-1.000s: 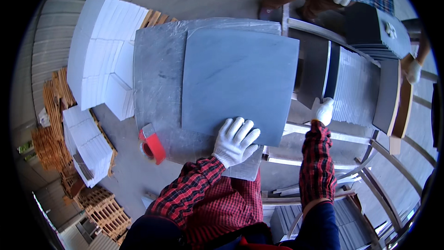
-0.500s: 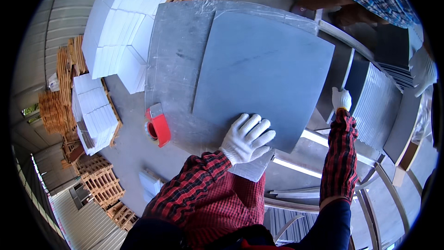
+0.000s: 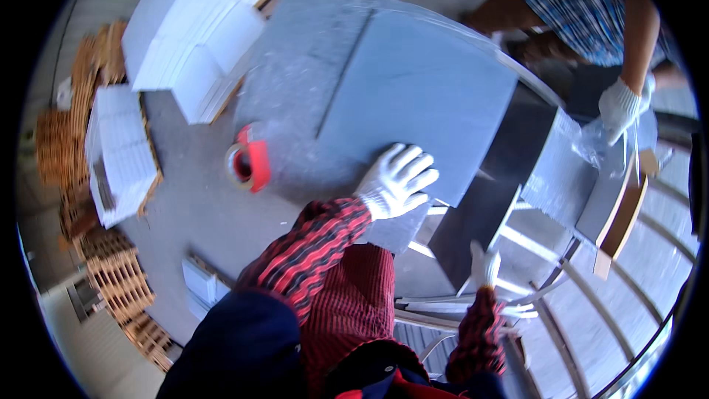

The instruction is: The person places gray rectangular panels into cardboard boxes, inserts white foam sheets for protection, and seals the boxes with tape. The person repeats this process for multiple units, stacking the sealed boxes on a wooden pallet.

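Observation:
My left hand (image 3: 399,179), in a white knit glove, lies with spread fingers on the near edge of a flat blue-grey sheet (image 3: 428,89). That sheet rests on a wide grey table top (image 3: 295,52). To the right, my right hand (image 3: 484,264), gloved too, is closed on the light edge of a dark panel (image 3: 484,210). The panel is tilted beside the sheet, and part of it is hidden. A red tape dispenser (image 3: 258,165) with a roll of tape stands at the table's left side.
Stacks of white boards (image 3: 196,37) stand at the left, with wooden pallets (image 3: 114,270) around them. A metal rail frame (image 3: 591,295) lies at the right. Across from me, a co-worker's gloved hand (image 3: 619,107) handles clear plastic above a stack of panels (image 3: 560,170).
My right hand has drawn the dark panel nearer and to the left. My left hand stays on the sheet. The co-worker's hands have come in over the panel stack. The view has shifted.

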### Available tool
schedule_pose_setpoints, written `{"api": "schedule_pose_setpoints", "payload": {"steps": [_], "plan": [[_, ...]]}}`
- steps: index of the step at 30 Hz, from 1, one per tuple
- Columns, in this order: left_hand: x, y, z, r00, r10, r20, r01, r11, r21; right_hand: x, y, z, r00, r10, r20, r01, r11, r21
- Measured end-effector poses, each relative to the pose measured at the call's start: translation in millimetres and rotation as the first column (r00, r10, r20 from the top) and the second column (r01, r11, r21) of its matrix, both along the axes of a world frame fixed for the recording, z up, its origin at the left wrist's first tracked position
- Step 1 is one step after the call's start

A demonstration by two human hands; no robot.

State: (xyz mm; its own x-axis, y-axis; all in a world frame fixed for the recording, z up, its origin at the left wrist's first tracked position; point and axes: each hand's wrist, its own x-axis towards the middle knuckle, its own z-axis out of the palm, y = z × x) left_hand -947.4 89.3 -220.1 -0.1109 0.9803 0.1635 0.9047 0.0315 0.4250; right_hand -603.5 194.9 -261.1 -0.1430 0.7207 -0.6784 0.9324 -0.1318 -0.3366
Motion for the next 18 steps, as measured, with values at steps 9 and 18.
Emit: {"api": "schedule_pose_setpoints", "payload": {"steps": [9, 18], "plan": [[-13, -78, 26, 0.989, 0.112, 0.101, -0.131, 0.969, 0.211, 49, -189, 150, 0.981, -0.06, 0.186, 0.063, 0.998, -0.009], [-123, -253, 43, 0.81, 0.57, -0.137, -0.573, 0.819, 0.019, 42, -305, 243, 0.931, -0.364, -0.015, 0.363, 0.926, 0.098]]}}
